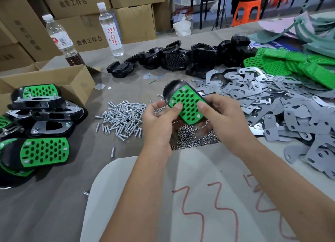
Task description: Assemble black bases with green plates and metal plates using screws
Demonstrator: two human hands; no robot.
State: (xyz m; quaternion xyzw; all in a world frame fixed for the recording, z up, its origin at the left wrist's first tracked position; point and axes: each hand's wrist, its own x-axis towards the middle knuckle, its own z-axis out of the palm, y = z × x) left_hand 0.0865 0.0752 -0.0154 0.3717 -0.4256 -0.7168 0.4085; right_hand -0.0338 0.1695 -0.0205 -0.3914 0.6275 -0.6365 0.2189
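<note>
1. Black base (171,89) with a green plate (187,106) seated on it sits between your two hands, raised above the pile of nuts (195,136) on the counter (54,205). Screw heads show at the plate's corners.
2. Your left hand (159,122) curls round the near-left edge, thumb pressing on the green face. Your right hand (224,118) grips the right edge, thumb also on the plate. Both grips are closed on the part, with no fingers free.
3. Expect the piece to be light and stiff: moulded plastic, glossy on the black dome, so probably slick there. The perforated green face likely gives better purchase. Hold it by the long edges, as you do now, keeping thumbs off the screw heads.
4. Just left of your hands lies the heap of loose screws (121,118). To the right the metal plates (272,104) spread in a wide, overlapping drift; they look thin and sharp-edged, so I'd lift one by its flat.
5. Further back, spare black bases (190,58) are piled, with more green plates (290,64) at far right.
6. At far left, finished assemblies (39,125) are stacked on the counter beside an open cardboard box (54,78); what it holds cannot be seen.
7. Two water bottles (110,28) stand behind it, one nearly empty with dark liquid at the bottom.
</note>
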